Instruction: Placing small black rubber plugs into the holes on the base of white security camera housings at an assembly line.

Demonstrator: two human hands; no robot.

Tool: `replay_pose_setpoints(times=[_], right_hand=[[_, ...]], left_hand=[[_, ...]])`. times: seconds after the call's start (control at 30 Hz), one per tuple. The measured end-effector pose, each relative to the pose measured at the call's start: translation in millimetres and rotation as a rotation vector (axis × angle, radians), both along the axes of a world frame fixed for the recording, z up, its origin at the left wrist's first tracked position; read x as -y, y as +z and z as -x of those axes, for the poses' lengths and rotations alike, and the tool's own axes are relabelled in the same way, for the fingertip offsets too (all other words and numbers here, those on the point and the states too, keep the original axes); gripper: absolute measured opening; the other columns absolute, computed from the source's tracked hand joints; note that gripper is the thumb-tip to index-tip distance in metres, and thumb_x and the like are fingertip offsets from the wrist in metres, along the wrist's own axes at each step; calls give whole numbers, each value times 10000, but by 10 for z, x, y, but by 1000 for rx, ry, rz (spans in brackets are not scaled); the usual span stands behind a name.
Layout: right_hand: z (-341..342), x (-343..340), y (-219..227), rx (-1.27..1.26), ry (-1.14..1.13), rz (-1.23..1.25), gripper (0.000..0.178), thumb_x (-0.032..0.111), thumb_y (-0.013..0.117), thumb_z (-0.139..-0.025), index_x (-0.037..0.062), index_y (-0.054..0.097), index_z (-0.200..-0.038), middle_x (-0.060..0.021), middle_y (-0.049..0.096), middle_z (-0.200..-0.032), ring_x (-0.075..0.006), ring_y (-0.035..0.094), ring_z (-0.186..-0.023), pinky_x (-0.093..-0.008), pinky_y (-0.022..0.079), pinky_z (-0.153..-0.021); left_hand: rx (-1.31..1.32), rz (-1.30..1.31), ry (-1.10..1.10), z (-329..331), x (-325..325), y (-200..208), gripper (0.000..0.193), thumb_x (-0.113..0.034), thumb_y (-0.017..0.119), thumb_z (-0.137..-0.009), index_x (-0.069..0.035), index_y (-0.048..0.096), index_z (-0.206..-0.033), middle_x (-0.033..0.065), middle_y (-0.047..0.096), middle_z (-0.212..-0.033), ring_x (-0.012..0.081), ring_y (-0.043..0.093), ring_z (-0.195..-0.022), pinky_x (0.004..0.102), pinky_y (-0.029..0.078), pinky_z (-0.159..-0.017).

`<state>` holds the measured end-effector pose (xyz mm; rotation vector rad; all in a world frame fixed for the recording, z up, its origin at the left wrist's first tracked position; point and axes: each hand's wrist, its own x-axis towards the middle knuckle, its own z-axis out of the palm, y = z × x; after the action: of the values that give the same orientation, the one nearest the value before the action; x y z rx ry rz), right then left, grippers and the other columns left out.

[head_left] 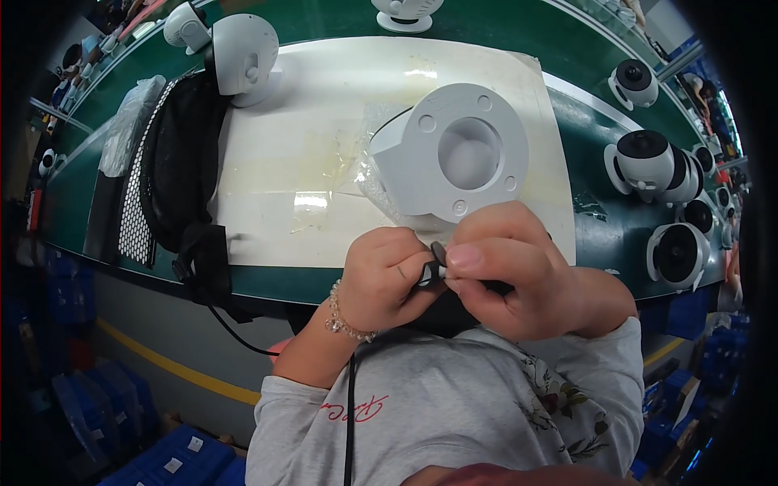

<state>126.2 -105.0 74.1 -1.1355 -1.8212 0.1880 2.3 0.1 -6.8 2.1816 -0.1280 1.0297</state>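
Observation:
Close to my body, at the table's near edge, both hands meet fingertip to fingertip. My left hand (382, 274) is closed around a small black-and-white piece (429, 274), mostly hidden by the fingers. Between the thumb and finger of my right hand (519, 271) is a small dark, flat, roundish piece (438, 252); whether it is joined to the other piece cannot be made out. Just beyond my fingers a white device (393, 174) lies with its round base toward me, showing a large central recess and several small round hollows. Clear plastic wrap (374, 193) is under it.
A pale work sheet (275, 178) covers the green table. On the left lie a black mesh bag (182, 162) and a clear plastic bag (132, 121). White devices stand at the back left (243, 58), back middle (407, 12) and right (679, 253). Blue bins (182, 458) sit below.

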Motion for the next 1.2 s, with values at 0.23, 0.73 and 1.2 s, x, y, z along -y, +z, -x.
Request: replay_pose_setpoints(times=[0.23,0.73,1.2], right_hand=[[-331,-51,0,-338,6,3,700,-150,548,-688,154,265,-1252,-90,414,-990,-157,484,-778,-233,446,-628],[-555,-305,260,-311,-262,249,638,-91,499,-745,78,243,-1304,-94,424,-1068,-110,467,-807,-224,409,-748],[-580,-309,260,-127,-352,203,601,-105,501,-752,64,270,-1281,-124,479,-1070,-126,522,-838,-182,451,-647]], left_hand=[[15,4,-2,53,13,25,235,-89,684,-538,-68,587,-751,64,571,-766,198,524,-577,287,402,-483],[-19,39,15,46,-16,24,259,-43,745,-572,-29,606,-790,226,383,-1277,144,576,-561,236,458,-515],[-8,11,-13,41,-20,12,283,-33,746,-546,-26,592,-783,233,407,-1259,121,530,-491,230,440,-495]])
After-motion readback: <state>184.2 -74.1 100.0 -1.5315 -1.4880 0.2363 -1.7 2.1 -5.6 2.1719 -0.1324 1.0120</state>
